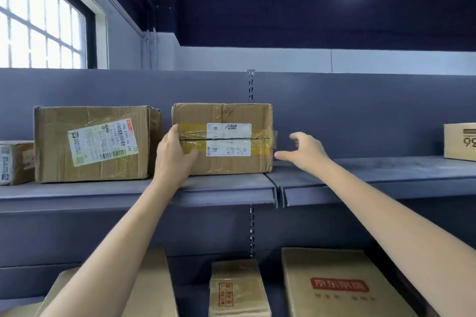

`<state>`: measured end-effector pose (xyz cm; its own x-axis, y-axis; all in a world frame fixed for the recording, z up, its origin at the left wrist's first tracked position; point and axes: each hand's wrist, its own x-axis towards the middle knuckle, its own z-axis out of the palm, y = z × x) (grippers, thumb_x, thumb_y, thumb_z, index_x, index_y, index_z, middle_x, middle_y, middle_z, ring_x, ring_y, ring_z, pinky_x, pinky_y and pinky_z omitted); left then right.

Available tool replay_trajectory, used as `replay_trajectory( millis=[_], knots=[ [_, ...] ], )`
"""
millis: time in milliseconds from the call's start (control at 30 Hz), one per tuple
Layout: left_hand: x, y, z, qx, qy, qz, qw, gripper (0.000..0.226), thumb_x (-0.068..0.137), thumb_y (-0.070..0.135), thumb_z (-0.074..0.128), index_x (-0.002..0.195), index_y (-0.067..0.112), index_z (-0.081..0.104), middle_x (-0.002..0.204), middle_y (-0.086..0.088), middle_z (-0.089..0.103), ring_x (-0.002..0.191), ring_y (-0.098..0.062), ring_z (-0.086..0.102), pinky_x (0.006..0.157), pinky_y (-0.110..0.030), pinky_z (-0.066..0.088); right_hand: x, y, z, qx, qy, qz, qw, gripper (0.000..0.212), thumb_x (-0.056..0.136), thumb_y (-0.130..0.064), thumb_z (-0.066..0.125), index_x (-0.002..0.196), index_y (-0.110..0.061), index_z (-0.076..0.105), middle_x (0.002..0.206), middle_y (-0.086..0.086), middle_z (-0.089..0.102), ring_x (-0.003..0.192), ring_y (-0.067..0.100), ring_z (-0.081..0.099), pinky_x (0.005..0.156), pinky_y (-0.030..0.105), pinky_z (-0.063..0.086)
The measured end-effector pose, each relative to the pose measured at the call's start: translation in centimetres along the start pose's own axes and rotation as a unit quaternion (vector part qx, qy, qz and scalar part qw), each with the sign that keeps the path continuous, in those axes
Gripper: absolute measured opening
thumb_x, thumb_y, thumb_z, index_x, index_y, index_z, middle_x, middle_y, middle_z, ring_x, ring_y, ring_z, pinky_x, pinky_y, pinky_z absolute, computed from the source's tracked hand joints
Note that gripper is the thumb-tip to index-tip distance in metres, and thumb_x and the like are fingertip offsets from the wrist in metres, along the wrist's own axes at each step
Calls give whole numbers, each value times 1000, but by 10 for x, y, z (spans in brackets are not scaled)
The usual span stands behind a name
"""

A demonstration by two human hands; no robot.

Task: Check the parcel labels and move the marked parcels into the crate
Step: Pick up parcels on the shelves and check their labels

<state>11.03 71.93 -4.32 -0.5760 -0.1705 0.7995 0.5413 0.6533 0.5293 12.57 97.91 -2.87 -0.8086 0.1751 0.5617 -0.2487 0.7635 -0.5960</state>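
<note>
Left hand (175, 154) lay flat against the near left corner of the taped parcel (222, 139), thumb over its front face, bracing it rather than gripping. That parcel sat on the upper shelf (360, 170), its white label (228, 139) turned outward (presumably for reading), just right of a larger labelled box (92, 144). Spread wide and empty, the right hand (305, 152) hovered near the parcel's right end, apparently to clamp it. No crate showed.

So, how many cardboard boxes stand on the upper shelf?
4: a small brown cardboard box far left, a large one beside it, the taped one under the left hand, one cut off far right.
</note>
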Motion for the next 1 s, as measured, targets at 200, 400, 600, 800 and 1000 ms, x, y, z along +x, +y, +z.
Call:
replay_trajectory(
  millis=[200, 400, 600, 800, 1000],
  knots=[
    [-33, 46, 6, -6, -71, 77, 994, 61, 84, 11, 64, 138, 6, 35, 137, -8, 47, 128, -26, 40, 95, -18, 27, -38, 8, -38, -22, 3, -6, 1000, 74, 80, -35, 69, 141, -13, 33, 147, 5, 36, 135, 22, 34, 101, 31, 33],
    [-70, 110, 34, -16, -132, 70, 989, 73, 85, 17, 61, 145, 8, 21, 151, -9, 30, 139, -24, 26, 110, -32, 24, -78, 44, -112, -33, 20, 17, 999, 70, 82, -38, 66, 140, -14, 35, 147, 4, 37, 134, 21, 35, 100, 31, 34],
    [-143, 207, 82, -41, -154, 115, 980, 75, 85, 17, 62, 146, 7, 19, 151, -8, 28, 140, -22, 25, 111, -28, 20, -132, 105, -213, -47, 25, 39, 998, 71, 79, -40, 68, 138, -14, 39, 145, 4, 40, 131, 21, 39, 100, 31, 36],
    [-214, 333, 142, -98, -184, 115, 971, 74, 86, 19, 60, 146, 9, 18, 152, -6, 27, 140, -21, 24, 111, -29, 21, -203, 190, -306, -48, -9, 73, 996, 67, 80, -38, 69, 137, -18, 39, 145, 2, 38, 131, 18, 38, 94, 24, 32],
    [-261, 420, 186, -126, -243, 129, 953, 73, 88, 21, 58, 147, 11, 16, 153, -2, 24, 142, -18, 19, 110, -27, 20, -238, 248, -388, -53, 26, 122, 991, 65, 81, -38, 67, 136, -15, 41, 143, 2, 42, 131, 18, 39, 95, 26, 34]
  ],
)
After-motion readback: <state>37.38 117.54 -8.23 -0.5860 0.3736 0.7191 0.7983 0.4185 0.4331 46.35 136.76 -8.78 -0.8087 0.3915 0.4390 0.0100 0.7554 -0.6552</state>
